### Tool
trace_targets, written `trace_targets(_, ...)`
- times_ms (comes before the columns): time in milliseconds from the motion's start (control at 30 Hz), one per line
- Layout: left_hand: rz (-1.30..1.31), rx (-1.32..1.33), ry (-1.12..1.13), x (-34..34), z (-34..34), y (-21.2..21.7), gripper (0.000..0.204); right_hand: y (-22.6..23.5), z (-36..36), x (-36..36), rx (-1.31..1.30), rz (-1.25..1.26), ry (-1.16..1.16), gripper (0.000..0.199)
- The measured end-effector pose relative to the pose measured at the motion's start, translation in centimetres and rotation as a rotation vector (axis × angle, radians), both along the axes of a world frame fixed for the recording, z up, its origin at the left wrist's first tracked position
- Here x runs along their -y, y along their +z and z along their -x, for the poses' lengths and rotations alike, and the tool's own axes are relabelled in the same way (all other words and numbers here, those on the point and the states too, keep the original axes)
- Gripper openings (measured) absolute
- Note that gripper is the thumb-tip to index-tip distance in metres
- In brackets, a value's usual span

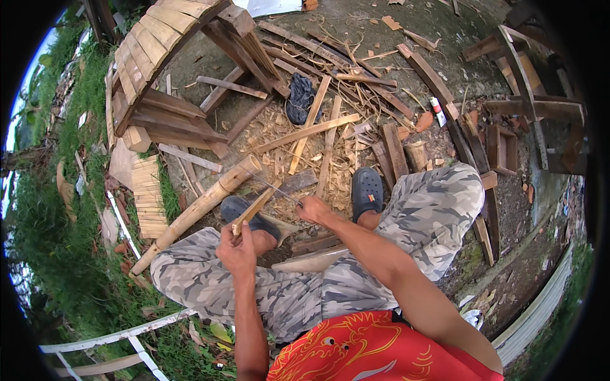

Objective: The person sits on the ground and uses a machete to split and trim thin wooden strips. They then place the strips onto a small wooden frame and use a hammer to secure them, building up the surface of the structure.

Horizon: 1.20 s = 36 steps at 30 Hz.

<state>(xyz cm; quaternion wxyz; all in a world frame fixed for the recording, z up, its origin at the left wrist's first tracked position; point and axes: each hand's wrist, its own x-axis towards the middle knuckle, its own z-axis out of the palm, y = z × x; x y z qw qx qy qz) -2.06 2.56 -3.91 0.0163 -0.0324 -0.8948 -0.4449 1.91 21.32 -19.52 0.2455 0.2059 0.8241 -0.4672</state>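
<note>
Mid-whittling: left hand (236, 249) clamped bamboo strip (253, 208), right hand (314, 208) gripped thin knife (274, 187) against it. Next likely needs steady stroke away from fingers.

Outdoor backyard woodworking spot, not a proper indoor shop. Bare dirt ground (445, 25) w/ pale wood shavings (279, 130), scattered brown timber offcuts (394, 149), a long tan bamboo pole (197, 206) & a half-built slatted wooden frame (159, 44). Green grass (57, 209) along the left edge, grey corrugated metal sheet (540, 311) at lower right.
</note>
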Motion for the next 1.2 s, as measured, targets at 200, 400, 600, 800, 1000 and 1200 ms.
trace_targets(200, 0.012, 0.028, 0.029, 0.8, 0.6, -0.6, 0.018, -3.3, -1.1, 0.2, -0.275, 0.119, 0.081, 0.039)
trace_targets(400, -0.037, 0.081, 0.046, 2.1, 1.1, 0.3, 0.021, -5.1, -2.2, -1.2, 0.151, -0.105, 0.034, 0.039)
trace_targets(600, 0.081, 0.067, 0.011, 2.6, 1.0, 0.6, 0.022, -4.2, -2.7, -1.5, -0.042, 0.044, 0.1, 0.041)
trace_targets(800, 0.011, 0.013, -0.009, 2.3, 0.9, 0.0, 0.021, -5.5, -3.6, -2.1, 0.113, -0.061, 0.031, 0.036)
trace_targets(1000, 0.031, 0.047, 0.022, 2.3, 1.0, 0.3, 0.02, -5.5, -3.8, -2.2, 0.345, -0.067, 0.015, 0.041)
trace_targets(1200, 0.061, 0.047, 0.03, 1.9, 1.3, -0.1, 0.021, -3.5, -2.2, -0.7, -0.073, -0.001, 0.077, 0.04)
